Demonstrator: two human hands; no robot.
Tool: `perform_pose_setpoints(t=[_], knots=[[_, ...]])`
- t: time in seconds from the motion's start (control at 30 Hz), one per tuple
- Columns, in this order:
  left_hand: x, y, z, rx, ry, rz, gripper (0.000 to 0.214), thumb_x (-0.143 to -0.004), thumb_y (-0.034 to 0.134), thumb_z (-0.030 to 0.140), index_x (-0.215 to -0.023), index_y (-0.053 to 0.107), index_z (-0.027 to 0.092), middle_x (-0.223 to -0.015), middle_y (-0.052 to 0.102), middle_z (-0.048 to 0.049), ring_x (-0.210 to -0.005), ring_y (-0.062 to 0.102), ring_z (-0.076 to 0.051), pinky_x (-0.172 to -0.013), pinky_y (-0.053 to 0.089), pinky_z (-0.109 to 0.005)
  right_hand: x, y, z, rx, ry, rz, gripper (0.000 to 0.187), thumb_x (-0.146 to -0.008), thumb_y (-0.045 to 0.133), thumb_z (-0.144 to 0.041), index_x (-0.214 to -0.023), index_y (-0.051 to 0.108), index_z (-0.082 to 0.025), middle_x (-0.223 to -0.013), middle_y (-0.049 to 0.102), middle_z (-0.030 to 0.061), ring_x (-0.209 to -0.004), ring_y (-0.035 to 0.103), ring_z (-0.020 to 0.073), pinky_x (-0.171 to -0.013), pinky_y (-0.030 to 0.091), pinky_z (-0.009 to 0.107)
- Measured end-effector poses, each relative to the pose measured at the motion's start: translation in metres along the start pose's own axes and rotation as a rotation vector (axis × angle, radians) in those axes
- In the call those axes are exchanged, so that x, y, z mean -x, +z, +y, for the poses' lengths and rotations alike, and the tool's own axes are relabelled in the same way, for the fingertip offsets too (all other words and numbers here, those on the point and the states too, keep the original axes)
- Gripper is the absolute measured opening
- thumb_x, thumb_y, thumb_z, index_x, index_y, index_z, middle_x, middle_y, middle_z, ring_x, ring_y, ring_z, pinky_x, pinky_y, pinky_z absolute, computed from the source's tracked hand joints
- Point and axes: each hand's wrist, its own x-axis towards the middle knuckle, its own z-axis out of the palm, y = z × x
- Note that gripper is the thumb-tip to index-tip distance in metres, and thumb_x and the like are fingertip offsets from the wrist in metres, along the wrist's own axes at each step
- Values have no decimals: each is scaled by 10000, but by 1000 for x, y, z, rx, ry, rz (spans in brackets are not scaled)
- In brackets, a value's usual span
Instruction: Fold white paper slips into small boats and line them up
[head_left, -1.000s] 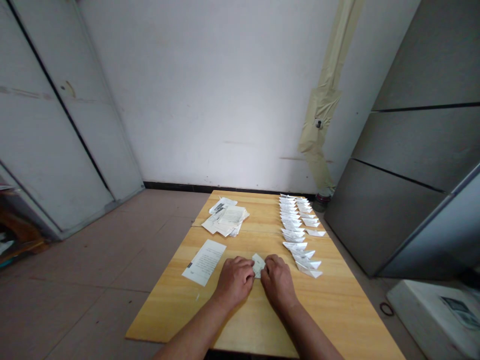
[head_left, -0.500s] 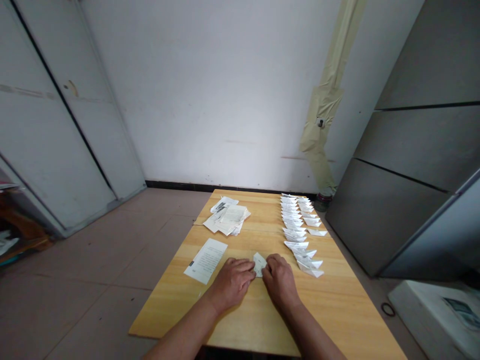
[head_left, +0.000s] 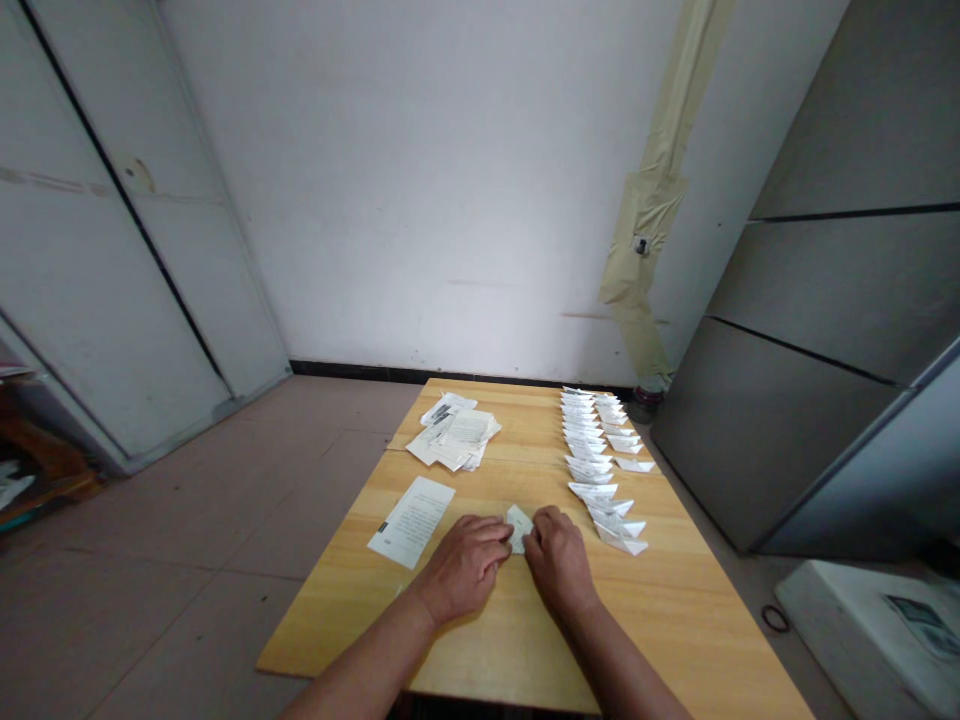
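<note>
My left hand (head_left: pixel 465 560) and my right hand (head_left: pixel 556 558) lie side by side on the wooden table (head_left: pixel 675 620), knuckles up and fingers curled. Between them they pinch a small folded piece of white paper (head_left: pixel 518 525), pressed down on the tabletop; only its far corner shows past my fingers. A flat printed sheet (head_left: pixel 411 520) lies just left of my left hand. To the right of my right hand runs a row of several folded paper boats (head_left: pixel 600 460), from mid-table to the far edge.
A loose pile of printed sheets (head_left: pixel 454 436) sits at the table's far left. Grey cabinets (head_left: pixel 825 330) stand close on the right, and a white box (head_left: pixel 877 630) is on the floor beside them. A door (head_left: pixel 112 260) is at the left.
Both hands have stayed on the small folded paper, with only slight shifts of the fingers. The view has tilted a little.
</note>
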Motion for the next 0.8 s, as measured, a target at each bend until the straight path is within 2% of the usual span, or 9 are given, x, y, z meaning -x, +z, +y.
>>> perform_pose_setpoints(t=[0.23, 0.53, 0.8], knots=[[1, 3, -2, 13, -15, -7, 284, -787, 470, 53, -873, 683, 220, -1106, 716, -53, -1057, 644, -205, -930, 461, -385, 0, 0, 2, -24, -12, -3, 173, -795, 494, -63, -696, 541, -197, -768, 584, 39, -728, 528, 181, -664, 326, 288], [3, -2, 5, -38, -21, -46, 339, -767, 454, 19, -976, 627, 221, -1204, 675, -59, -1146, 592, -204, -996, 414, -387, 0, -1, 1, -40, -10, -9, 167, -807, 510, -71, -701, 540, -196, -784, 588, 40, -741, 520, 183, -672, 318, 285], [3, 0, 2, -14, 1, -31, 291, -713, 478, 21, -845, 644, 220, -1124, 690, -42, -1112, 593, -210, -966, 423, -376, -1, -5, -1, -73, 44, -68, 156, -802, 522, -61, -709, 543, -185, -786, 575, 35, -752, 522, 182, -677, 317, 283]])
